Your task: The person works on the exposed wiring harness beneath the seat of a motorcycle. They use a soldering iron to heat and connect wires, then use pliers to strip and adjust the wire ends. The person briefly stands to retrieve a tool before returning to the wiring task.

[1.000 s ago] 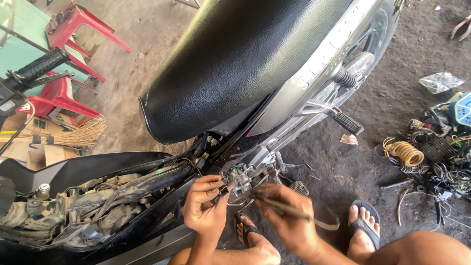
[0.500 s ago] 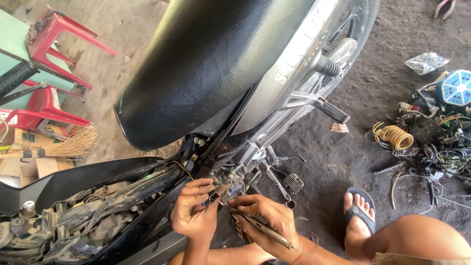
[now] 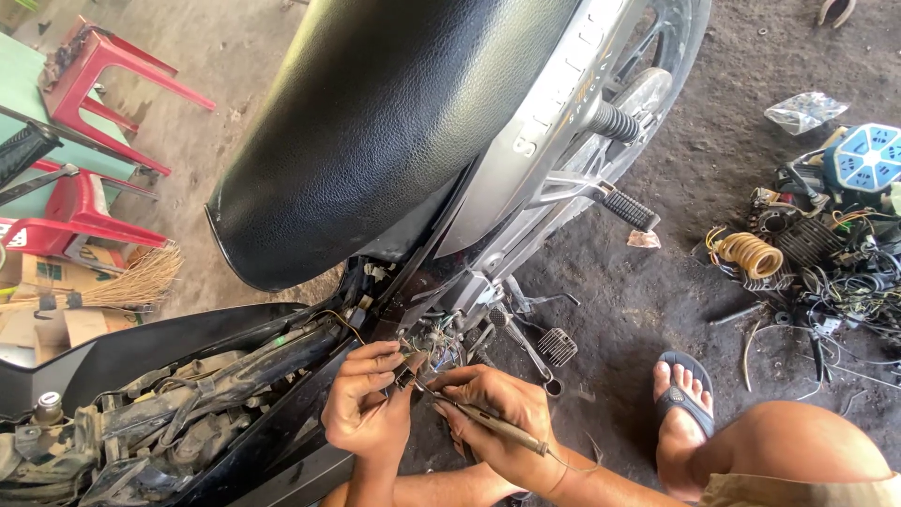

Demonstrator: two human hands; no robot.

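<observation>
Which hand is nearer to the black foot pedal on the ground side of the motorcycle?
Right. The right hand, holding a thin soldering tool, sits just left of the foot pedal. The left hand is farther left, pinching a small connector at the wiring.

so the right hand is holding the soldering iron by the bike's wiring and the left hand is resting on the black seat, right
Not quite. The right hand does hold the soldering iron at the wiring, but the left hand is not on the black seat. The head view shows it down beside the right hand, pinching a small part at the same bundle of wires.
</observation>
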